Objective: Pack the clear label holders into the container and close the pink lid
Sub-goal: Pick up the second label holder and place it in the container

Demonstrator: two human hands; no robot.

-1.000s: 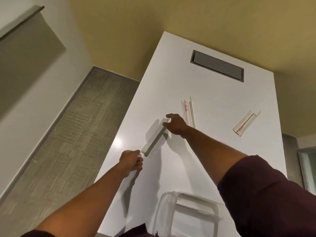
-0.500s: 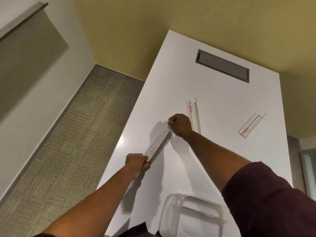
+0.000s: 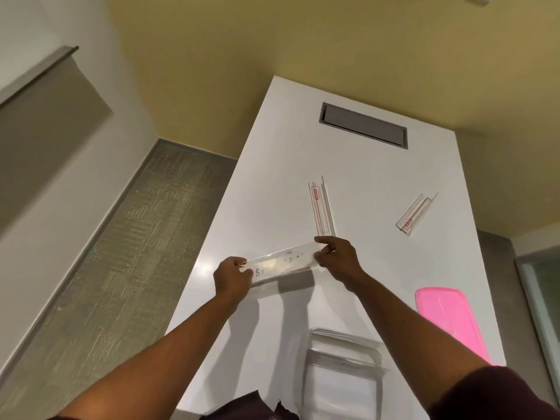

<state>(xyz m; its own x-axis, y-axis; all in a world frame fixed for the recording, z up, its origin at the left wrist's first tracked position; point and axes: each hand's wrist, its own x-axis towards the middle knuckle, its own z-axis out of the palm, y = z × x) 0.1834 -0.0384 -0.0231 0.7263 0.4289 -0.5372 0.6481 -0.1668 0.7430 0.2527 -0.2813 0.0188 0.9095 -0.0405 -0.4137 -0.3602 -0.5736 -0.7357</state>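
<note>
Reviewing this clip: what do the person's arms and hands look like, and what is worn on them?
Both forearms are bare. The left hand and right hand show no gloves, rings or watch. A dark maroon sleeve covers the right upper arm; the left arm's sleeve is barely in view.

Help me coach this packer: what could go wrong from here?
1. The holder is pinched only at its ends by the left hand and right hand; that grip could slip.
2. The container looks short for it, so it may need tilting.
3. The lid lies near the table edge and might get knocked off.
</note>
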